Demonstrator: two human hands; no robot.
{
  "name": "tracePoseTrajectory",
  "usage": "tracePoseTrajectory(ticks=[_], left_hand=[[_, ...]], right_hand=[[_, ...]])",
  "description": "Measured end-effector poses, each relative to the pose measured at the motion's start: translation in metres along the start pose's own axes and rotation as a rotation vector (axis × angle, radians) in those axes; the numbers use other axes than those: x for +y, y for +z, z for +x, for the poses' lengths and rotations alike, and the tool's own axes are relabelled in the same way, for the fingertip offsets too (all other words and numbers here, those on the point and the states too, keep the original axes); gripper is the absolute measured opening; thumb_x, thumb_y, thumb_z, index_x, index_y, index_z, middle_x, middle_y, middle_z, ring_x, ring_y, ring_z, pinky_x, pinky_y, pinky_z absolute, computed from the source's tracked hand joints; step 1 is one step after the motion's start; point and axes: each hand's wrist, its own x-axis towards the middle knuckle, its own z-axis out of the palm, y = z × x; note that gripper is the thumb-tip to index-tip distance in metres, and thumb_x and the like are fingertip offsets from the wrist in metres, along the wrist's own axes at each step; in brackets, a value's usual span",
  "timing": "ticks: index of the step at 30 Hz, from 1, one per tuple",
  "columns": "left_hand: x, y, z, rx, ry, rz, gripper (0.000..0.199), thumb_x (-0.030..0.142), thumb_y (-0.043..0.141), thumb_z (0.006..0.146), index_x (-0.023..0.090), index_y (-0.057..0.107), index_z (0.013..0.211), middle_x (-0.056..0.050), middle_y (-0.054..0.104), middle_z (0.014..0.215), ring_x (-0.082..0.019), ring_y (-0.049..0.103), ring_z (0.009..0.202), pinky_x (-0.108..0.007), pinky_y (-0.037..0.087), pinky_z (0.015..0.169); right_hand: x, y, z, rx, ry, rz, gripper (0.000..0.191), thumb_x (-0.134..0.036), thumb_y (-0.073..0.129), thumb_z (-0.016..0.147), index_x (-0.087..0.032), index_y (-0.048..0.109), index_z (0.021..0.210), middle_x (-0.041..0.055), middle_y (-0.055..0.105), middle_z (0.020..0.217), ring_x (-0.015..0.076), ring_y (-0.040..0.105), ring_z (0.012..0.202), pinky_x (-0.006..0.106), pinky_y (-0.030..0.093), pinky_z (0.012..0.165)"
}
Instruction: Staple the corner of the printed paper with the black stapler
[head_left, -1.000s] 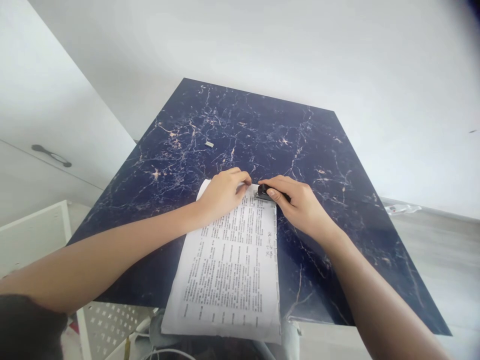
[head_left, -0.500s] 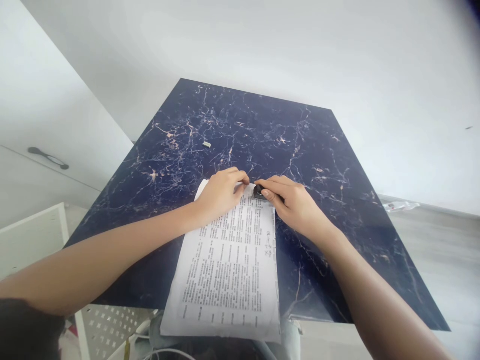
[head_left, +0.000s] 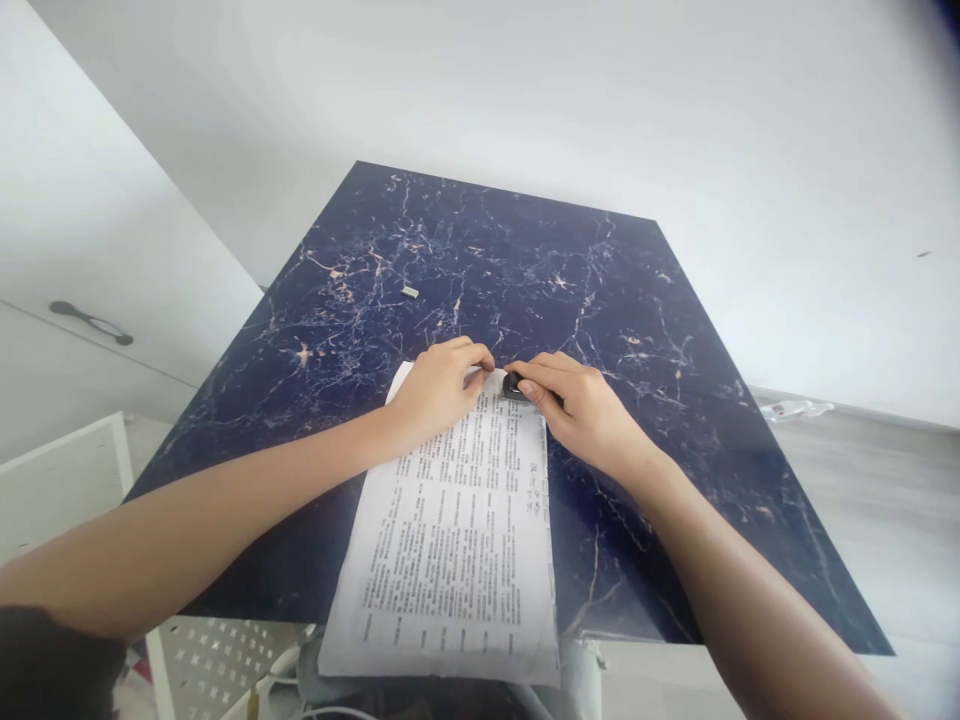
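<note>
"What's the right hand holding?"
"Black stapler, fingers closed round it, at the far edge of the printed paper on the table."
"Left hand?"
"Fingers bent at that edge; can't tell if they pinch."
"Any writing?"
"Print, handwriting beside it, too small to read"

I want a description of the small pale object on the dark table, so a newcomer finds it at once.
On the dark blue marbled table, look beyond the left hand. The small pale rectangular block lies there untouched, unlike the printed white paper and black stapler.
</note>
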Motion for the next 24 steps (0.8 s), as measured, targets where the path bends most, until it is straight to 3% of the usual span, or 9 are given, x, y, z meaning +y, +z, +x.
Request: tracePoseTrajectory(ticks=[24], left_hand=[[0.0015,-0.0015,0.0007,0.003,0.003,-0.009,0.019,0.011,0.056,0.094,0.022,0.071,0.096,-0.003,0.074,0.101,-0.019,0.069,0.094,-0.039,0.055,0.09]], right_hand=[[-0.0018,0.0021,0.0012,-0.092,-0.005,-0.187,0.031,-0.029,0.039,0.11,-0.023,0.065,0.124,0.0088,0.069,0.104,0.025,0.057,0.095,0.039,0.042,0.082]])
